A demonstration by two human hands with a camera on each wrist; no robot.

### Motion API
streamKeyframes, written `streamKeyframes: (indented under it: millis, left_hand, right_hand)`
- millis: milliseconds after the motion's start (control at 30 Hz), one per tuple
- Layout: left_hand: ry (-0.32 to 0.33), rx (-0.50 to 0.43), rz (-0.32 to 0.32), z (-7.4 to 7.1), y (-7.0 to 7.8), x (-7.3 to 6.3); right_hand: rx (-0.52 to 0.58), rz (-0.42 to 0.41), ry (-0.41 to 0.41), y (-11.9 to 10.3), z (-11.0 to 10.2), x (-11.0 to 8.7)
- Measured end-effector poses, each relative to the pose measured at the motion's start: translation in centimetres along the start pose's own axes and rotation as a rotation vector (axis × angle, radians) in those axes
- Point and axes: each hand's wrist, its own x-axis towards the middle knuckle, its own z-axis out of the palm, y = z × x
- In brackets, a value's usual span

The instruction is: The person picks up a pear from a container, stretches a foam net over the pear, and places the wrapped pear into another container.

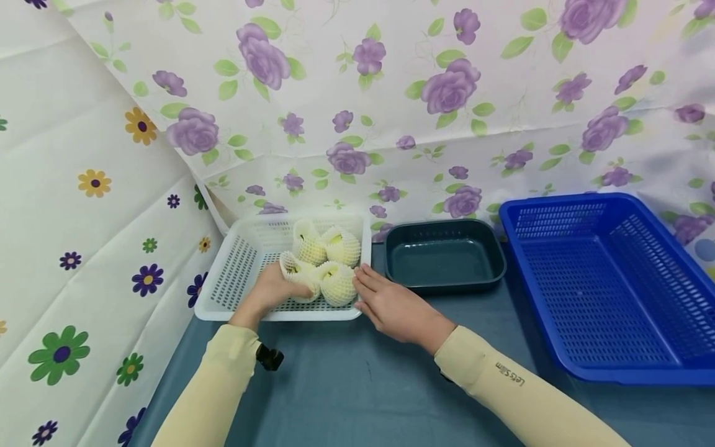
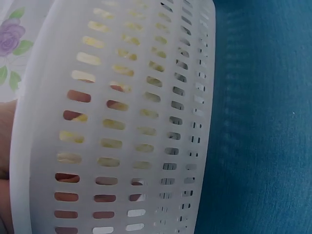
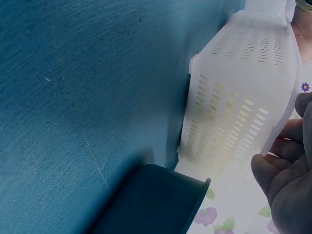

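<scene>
Several round, pale yellow fruits in white foam nets sit together in the right part of a white perforated plastic basket (image 1: 223, 273). My left hand (image 1: 270, 288) reaches over the basket's front rim and grips the front-left fruit (image 1: 304, 279), thumb in front; some of its fingers are hidden. With fingers extended, my right hand (image 1: 393, 305) lies over the basket's right rim, fingertips close beside the front-right fruit (image 1: 338, 285). Whether they touch that fruit I cannot tell. Through the slots in the left wrist view, yellow fruit and fingers show behind the basket wall (image 2: 44, 122).
A dark green rectangular dish (image 1: 447, 264) stands just right of the white basket. Further right is a large blue perforated basket (image 1: 609, 298). All rest on a blue-green tabletop (image 1: 346, 385), with floral cloth (image 1: 391, 124) behind and at the left.
</scene>
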Motion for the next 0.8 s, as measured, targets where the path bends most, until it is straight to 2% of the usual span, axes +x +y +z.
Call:
streamKeyframes:
  millis: [200,500,633,800]
  left_hand:
    - [-0.02,0.022,0.014,0.0,0.0,0.2]
    - [-0.053,-0.072,-0.021,-0.1,-0.5,0.4]
    - [-0.049,-0.107,-0.036,-0.2,-0.3,0.2]
    - [-0.009,-0.028,-0.039,-0.8,0.5,-0.3]
  right_hand:
    - [-0.008,0.002,0.012,0.1,0.0,0.0]
    - [-0.02,0.007,-0.009,-0.1,-0.1,0.0]
    - [-0.038,0.009,-0.005,-0.1,-0.1,-0.1]
    - [-0.048,0.013,0.006,-0.1,0.1,-0.1]
